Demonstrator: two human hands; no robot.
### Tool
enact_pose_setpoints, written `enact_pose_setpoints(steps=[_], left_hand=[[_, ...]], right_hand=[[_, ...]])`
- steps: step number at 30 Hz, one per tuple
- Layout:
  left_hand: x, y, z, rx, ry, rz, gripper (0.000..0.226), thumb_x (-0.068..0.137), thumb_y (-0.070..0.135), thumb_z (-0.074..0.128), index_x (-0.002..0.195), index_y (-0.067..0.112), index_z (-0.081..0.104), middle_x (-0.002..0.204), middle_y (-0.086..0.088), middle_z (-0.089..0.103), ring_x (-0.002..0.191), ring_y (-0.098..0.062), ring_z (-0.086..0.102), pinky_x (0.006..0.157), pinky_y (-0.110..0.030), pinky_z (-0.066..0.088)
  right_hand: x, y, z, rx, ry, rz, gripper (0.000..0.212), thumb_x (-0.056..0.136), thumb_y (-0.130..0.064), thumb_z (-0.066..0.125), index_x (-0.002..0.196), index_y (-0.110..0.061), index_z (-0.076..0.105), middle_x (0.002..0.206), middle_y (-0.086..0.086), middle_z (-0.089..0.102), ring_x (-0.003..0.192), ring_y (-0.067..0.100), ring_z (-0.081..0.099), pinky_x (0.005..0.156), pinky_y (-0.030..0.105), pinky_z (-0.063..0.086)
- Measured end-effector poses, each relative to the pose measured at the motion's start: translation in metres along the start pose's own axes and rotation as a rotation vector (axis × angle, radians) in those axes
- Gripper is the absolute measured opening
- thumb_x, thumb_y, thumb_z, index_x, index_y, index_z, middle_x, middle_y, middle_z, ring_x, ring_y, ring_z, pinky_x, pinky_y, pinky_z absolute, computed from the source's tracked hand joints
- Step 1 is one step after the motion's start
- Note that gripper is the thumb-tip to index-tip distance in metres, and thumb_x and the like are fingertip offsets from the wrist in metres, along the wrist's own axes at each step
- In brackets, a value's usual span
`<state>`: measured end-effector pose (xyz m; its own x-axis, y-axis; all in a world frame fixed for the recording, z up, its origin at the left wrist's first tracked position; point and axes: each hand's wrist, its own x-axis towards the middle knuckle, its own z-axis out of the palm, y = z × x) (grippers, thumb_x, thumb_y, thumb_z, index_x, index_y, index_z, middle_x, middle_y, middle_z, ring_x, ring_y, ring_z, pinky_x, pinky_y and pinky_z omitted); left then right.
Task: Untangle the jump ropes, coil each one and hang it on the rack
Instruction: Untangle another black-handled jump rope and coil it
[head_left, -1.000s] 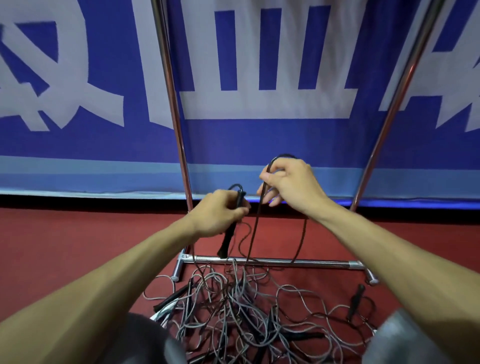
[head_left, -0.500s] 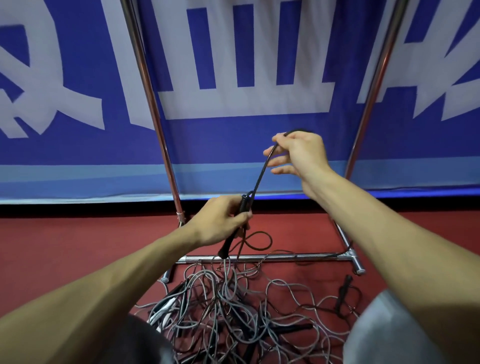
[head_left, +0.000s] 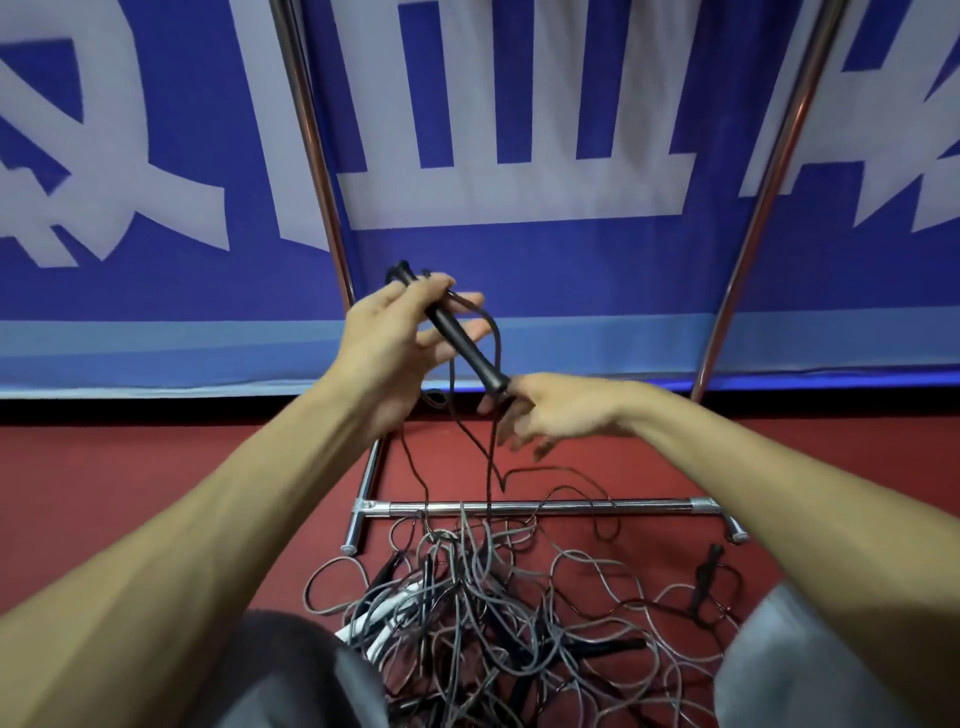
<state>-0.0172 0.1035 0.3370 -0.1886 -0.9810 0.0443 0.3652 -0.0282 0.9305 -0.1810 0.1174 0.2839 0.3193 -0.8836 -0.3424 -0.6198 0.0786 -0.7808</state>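
Rack (head_left: 310, 156): chrome, left upright rising in front of the blue banner (head_left: 156, 291); nothing seen hanging on the visible parts.
Left hand (head_left: 395, 348): raised at mid-frame, thumb and fingers pinching the black handle (head_left: 460, 335) near its upper end.
Black handle: slanted down to the right, held clear of the floor (head_left: 130, 493), lower end touching the right hand.
Black cord (head_left: 491, 457): looped off the handle's top, hanging slack in two strands down across the base bar (head_left: 571, 506) into the pile.
Right hand (head_left: 556, 415): fingers loosely spread and blurred, holding nothing that shows; cord passing just beside the fingertips.
Tangle of jump ropes (head_left: 493, 613): grey and black cords heaped on the red floor just this side of the base bar, between the knees.
Loose handle (head_left: 704, 577): black, lying at the pile's right edge.
Handling, judged: light, limp, thin cord, smooth enough to slide but quick to snag on neighbouring loops; handle rigid and easy to hold.
Where to take hold, judged: keep the handle as anchor, run the free hand along the cord close below it, feed short lengths rather than yank.
Risk, judged: a hard pull likely to tighten knots or drag the whole heap up.
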Motion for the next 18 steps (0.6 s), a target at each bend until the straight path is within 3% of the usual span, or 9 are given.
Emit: enact_pose_setpoints(steps=[5, 8, 11, 15, 18], left_hand=[[0.002, 0.013, -0.007, -0.186, 0.036, 0.024, 0.009, 0.095, 0.01, 0.059, 0.091, 0.001, 0.058, 0.077, -0.012, 0.073, 0.081, -0.032, 0.073, 0.066, -0.027, 0.058], [0.0, 0.014, -0.008, -0.23, 0.027, 0.012, 0.01, 0.095, 0.01, 0.059, 0.093, 0.0, 0.057, 0.077, -0.013, 0.073, 0.084, -0.033, 0.073, 0.068, -0.028, 0.059], [-0.002, 0.014, -0.008, -0.253, 0.006, 0.018, 0.01, 0.095, 0.01, 0.06, 0.094, 0.0, 0.057, 0.079, -0.014, 0.074, 0.086, -0.033, 0.073, 0.069, -0.028, 0.059], [-0.002, 0.014, -0.007, -0.305, -0.025, 0.019, 0.012, 0.096, 0.012, 0.059, 0.096, 0.0, 0.059, 0.082, -0.014, 0.074, 0.088, -0.032, 0.073, 0.07, -0.028, 0.059], [0.001, 0.015, -0.012, -0.349, -0.013, 0.046, 0.014, 0.097, 0.014, 0.058, 0.105, 0.003, 0.058, 0.091, -0.013, 0.075, 0.093, -0.029, 0.073, 0.076, -0.03, 0.06]], right_hand=[[0.007, 0.006, 0.017, -0.139, -0.025, -0.027, 0.005, 0.098, -0.015, 0.053, 0.097, -0.013, 0.058, 0.091, -0.001, 0.063, 0.082, 0.013, 0.063, 0.073, 0.026, 0.053], [0.011, 0.007, 0.024, -0.101, 0.035, -0.057, 0.006, 0.098, -0.022, 0.055, 0.097, -0.017, 0.054, 0.093, 0.001, 0.068, 0.081, 0.017, 0.068, 0.065, 0.025, 0.054], [0.016, 0.009, 0.035, -0.234, 0.13, -0.101, 0.02, 0.096, -0.029, 0.058, 0.11, -0.016, 0.052, 0.095, 0.007, 0.071, 0.081, 0.024, 0.071, 0.067, 0.034, 0.057], [0.02, 0.01, 0.042, -0.331, 0.171, -0.149, 0.019, 0.1, -0.023, 0.051, 0.101, -0.009, 0.064, 0.093, 0.001, 0.071, 0.078, 0.017, 0.071, 0.058, 0.017, 0.05], [0.019, 0.008, 0.038, -0.312, 0.243, -0.171, 0.019, 0.1, -0.022, 0.05, 0.095, -0.011, 0.064, 0.091, 0.001, 0.07, 0.073, 0.012, 0.072, 0.055, 0.017, 0.051]])
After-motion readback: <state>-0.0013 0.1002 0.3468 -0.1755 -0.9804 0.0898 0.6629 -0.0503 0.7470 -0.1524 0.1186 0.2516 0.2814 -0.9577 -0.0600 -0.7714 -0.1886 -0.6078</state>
